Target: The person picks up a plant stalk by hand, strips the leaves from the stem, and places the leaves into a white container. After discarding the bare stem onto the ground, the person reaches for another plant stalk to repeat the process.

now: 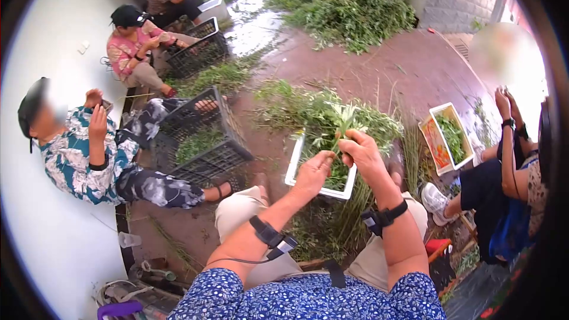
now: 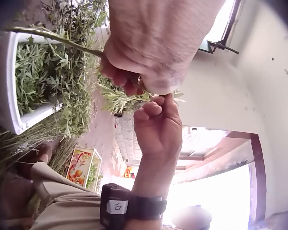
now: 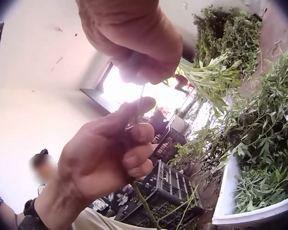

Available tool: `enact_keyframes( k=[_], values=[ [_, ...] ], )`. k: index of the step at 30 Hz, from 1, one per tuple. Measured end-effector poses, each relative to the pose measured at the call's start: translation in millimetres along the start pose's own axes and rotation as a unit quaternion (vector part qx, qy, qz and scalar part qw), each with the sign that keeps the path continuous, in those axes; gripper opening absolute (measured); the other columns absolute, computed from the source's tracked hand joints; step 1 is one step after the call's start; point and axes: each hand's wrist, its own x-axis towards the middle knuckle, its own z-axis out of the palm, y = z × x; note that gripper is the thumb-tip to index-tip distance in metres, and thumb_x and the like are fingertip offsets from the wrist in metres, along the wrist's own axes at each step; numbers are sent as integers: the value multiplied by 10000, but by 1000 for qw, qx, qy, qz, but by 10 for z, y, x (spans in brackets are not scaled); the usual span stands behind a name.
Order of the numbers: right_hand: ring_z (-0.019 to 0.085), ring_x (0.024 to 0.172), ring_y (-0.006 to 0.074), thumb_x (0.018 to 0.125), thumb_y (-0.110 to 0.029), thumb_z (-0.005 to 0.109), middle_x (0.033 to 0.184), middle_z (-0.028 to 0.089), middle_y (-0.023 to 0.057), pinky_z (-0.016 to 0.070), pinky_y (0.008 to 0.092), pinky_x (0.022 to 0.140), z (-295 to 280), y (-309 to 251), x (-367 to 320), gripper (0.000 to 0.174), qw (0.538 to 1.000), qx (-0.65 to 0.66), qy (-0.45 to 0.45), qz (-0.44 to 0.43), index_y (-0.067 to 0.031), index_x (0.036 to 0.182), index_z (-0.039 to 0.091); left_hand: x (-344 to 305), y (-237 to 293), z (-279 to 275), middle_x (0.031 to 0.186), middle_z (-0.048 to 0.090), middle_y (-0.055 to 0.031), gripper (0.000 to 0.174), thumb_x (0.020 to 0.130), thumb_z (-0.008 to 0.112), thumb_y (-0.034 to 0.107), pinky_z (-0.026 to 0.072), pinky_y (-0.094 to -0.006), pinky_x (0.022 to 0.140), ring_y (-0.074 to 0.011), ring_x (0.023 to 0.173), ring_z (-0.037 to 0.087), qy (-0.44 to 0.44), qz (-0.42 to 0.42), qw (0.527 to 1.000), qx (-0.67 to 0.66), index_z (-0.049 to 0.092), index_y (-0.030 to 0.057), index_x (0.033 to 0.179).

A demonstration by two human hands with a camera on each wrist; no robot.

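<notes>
Closest to the body, the left hand (image 1: pixel 314 172) has its fingers curled round the lower stalk of a green sprig (image 1: pixel 342 120). The bare stalk end (image 3: pixel 145 207) sticks out below this hand, toward the person's lap. Just above it and a little beyond, almost touching, the right hand (image 1: pixel 363 153) pinches the same sprig between thumb and fingers, higher up where the leaves begin. So both hands are closed on one thing and neither is free. The left hand is the nearer one to the cut end, the right hand the nearer one to the leaves. The long axis of the sprig runs from the left hand up through the right hand and onward, away from the person, somewhat tilted and not flat. Its leafy top (image 3: pixel 211 76) comes out past the right hand and points away and upward, while the cut end points back and down. I judge this line, hand over hand along one stalk, to be the relation that matters most. Under both hands, apart from them, stands a white tray (image 1: pixel 320 191) with loose greens inside. Beyond the right hand and the tray lies a heap of cut greens (image 1: pixel 284 104) on the ground, and out to the side of the left hand, well apart, a black crate (image 1: pixel 225 157).
</notes>
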Motion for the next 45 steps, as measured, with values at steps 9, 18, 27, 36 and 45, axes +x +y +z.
enact_keyframes(
  k=[9,18,27,36,45],
  values=[
    [544,544,155,809,-127,589,606,558,90,418,306,502,113,140,-12,140,968,-221,7,-120,4,769,557,82,8,-107,689,552,-43,209,915,474,220,427,-270,574,-101,622,521,-50,-52,997,-13,569,46,981],
    [522,528,86,875,-156,528,653,584,27,399,249,481,-351,-183,153,156,973,-83,174,-127,-20,818,578,47,86,-192,591,445,28,257,951,421,225,274,-189,416,-37,461,334,-58,-108,982,-145,585,26,954],
    [529,575,48,869,-90,479,810,598,30,390,185,498,-251,-165,-46,161,999,22,1,-36,-20,980,573,28,201,-232,685,536,6,267,955,435,276,310,-181,440,-40,496,404,-33,-78,987,-134,567,55,1024],
    [474,501,17,805,-147,645,670,557,-24,346,170,439,0,-44,-22,169,1000,0,-12,-2,-19,909,606,25,102,-89,704,523,23,228,937,483,195,389,-201,493,-38,539,442,-23,-33,998,-51,577,63,1097],
    [448,494,35,816,-104,611,639,531,-25,346,200,433,-61,-7,41,90,999,11,22,-27,-28,863,603,18,58,-74,626,503,-41,164,918,491,161,392,-266,526,-118,567,470,-15,33,993,114,579,70,1021]
  ],
)
